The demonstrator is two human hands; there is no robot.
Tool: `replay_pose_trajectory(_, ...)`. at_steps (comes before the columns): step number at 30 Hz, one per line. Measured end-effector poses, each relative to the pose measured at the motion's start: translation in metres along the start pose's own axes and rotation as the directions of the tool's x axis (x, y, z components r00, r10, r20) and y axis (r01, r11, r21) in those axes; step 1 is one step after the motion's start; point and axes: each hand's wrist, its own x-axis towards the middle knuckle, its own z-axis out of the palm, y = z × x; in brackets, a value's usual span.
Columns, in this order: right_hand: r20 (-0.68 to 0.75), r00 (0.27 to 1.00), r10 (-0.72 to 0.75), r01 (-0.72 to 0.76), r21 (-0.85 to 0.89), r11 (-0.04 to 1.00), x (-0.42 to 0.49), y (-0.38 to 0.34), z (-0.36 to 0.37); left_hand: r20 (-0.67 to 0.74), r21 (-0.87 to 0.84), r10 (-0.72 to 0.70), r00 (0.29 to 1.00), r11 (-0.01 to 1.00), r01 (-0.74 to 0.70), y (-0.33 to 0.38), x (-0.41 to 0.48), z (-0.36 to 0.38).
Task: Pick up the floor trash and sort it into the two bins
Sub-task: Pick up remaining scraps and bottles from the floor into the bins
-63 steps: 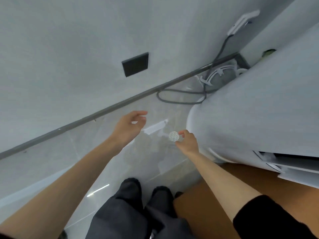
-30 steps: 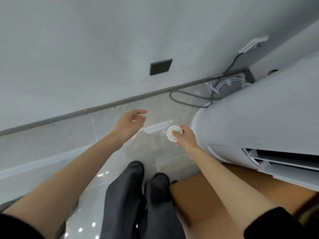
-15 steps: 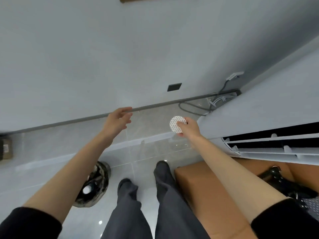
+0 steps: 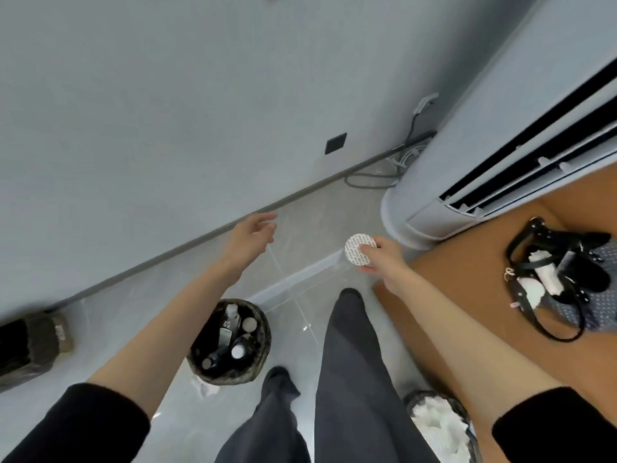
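My right hand (image 4: 382, 257) pinches a round white disc (image 4: 358, 249) printed with fine text, held up above the floor near the base of the air conditioner. My left hand (image 4: 252, 233) hangs in the air with relaxed fingers and holds nothing. Below my left forearm stands a dark woven bin (image 4: 258, 360) with bottles and caps inside. A second bin (image 4: 412, 401) with crumpled white paper sits at the bottom right, partly hidden by my right arm. A crumpled white scrap (image 4: 207, 389) lies on the floor beside the dark bin.
A tall white air conditioner (image 4: 467, 168) stands to the right, with a cable (image 4: 370, 183) on the floor behind it. A brown table (image 4: 474, 295) on the right carries a black bag (image 4: 561, 269). A brown box (image 4: 31, 345) sits at the left wall. My legs (image 4: 347, 379) are below.
I have straightened up from a crouch, so the view rose and both bins came into sight. My right hand lifted the disc off the floor and keeps it pinched.
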Motion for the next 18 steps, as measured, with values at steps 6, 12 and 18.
replay_pose_trajectory(6, -0.053, 0.997, 0.053, -0.048, 0.107, 0.993, -0.068, 0.069, -0.003, 0.081, 0.049, 0.004, 0.997, 0.999, -0.008, -0.026, -0.054, 0.016)
replay_pose_trajectory(12, -0.177, 0.975, 0.137, -0.096, 0.221, 0.97, -0.139, 0.155, -0.056, 0.246, 0.151, 0.024, 0.969, 0.986, -0.063, -0.048, -0.107, 0.078)
replay_pose_trajectory(18, -0.273, 0.928, 0.252, -0.166, 0.302, 0.939, -0.209, 0.248, -0.125, 0.364, 0.216, -0.012, 0.931, 0.974, -0.071, -0.08, -0.162, 0.18)
